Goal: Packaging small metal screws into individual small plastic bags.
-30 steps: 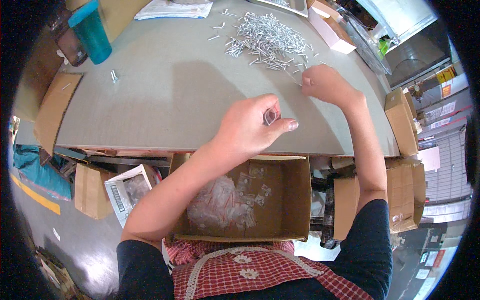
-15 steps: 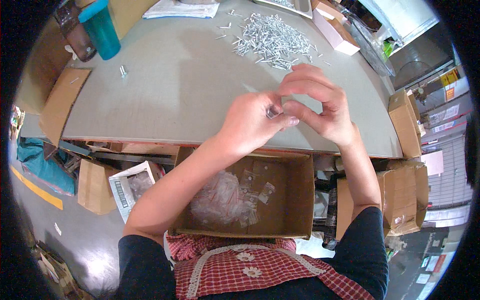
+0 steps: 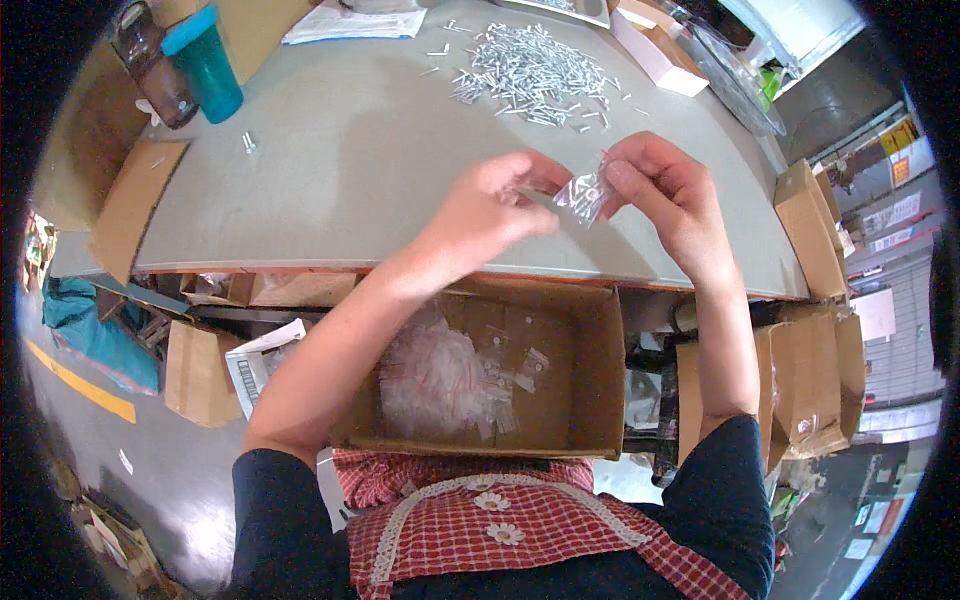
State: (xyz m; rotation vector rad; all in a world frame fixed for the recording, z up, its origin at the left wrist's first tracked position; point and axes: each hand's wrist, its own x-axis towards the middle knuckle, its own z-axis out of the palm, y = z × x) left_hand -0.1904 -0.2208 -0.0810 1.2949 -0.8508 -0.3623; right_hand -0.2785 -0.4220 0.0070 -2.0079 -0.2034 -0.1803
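Note:
My right hand pinches the top edge of a small clear plastic zip bag between thumb and fingers. Inside the bag are small shiny pieces too small to name surely. Just left of the bag, my left hand is slightly blurred, with its thumb and fingers apart. Both hands hover over the grey table. Beyond them lies a heap of silvery screws. Below the table edge, an open cardboard box holds a pile of clear zip bags with reddish strips.
A teal cup and a brown bottle stand at the far left, near two loose screws. At the back right are a white carton and a metal tray. More cardboard boxes flank the table's right side.
My left hand has moved away from the right and its fingers have opened. The small bag now shows plainly in my right hand. The view has shifted slightly.

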